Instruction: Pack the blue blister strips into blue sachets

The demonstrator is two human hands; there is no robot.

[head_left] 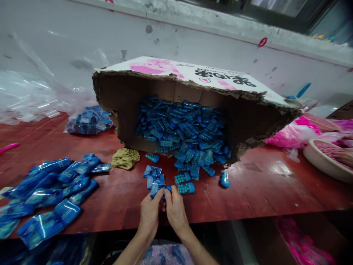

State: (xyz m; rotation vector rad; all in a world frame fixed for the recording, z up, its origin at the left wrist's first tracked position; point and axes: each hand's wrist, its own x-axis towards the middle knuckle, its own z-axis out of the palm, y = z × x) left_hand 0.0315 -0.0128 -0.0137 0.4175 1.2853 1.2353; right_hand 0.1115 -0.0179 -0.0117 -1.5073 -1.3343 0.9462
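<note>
My left hand (149,210) and my right hand (175,208) meet at the table's front edge, both pinching one small shiny blue packet (157,189). Just beyond it, further flat blue packets (153,171) overlap on the red table. To the right of my fingers lie small clear-and-blue containers (186,188) showing rows of light blue beads or pellets. Many more such containers (176,125) spill from a cardboard box (239,125) lying on its side. My fingertips partly cover the packet, so its opening cannot be made out.
Filled blue pouches (49,189) are heaped at the left. A crumpled yellow cloth (125,158) lies by the box, with a clear bag of blue items (89,120) behind. At the right, another person's hand (343,157) is in a bowl of pink pieces (311,158).
</note>
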